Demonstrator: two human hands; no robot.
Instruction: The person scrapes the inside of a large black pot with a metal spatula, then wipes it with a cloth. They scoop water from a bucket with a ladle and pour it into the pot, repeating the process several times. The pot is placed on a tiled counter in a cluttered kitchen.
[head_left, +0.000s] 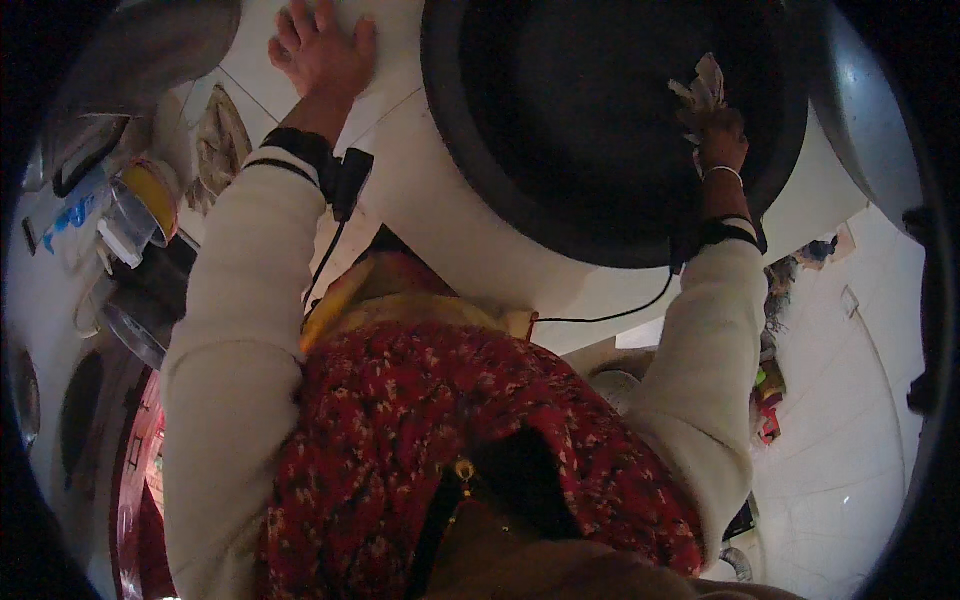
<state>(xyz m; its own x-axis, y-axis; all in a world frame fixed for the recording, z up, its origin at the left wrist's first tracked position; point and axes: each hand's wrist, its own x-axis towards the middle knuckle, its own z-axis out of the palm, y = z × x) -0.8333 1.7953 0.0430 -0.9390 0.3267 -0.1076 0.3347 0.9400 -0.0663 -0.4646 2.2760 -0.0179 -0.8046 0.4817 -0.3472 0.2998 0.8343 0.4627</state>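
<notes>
A very large, round, black wok or pan (615, 135) is set at the white tiled counter (390, 142) in front of me. My right hand (721, 142) is inside its right side, gripping a crumpled, pale cloth-like bundle (705, 86). The dimness hides whether the bundle touches the metal. To the left of the wok, my left hand (326, 56) rests palm down on the tiles, fingers spread and holding nothing. Each wrist wears a dark band with a cable.
A wrinkled brownish cloth (221, 139) lies left of my left forearm. Beyond it are a yellow bowl (150, 195), a clear plastic container (129, 217) and a dark pan (135, 330). A dark rounded vessel (157, 45) is at upper left, a shiny grey curved surface (870, 112) at right.
</notes>
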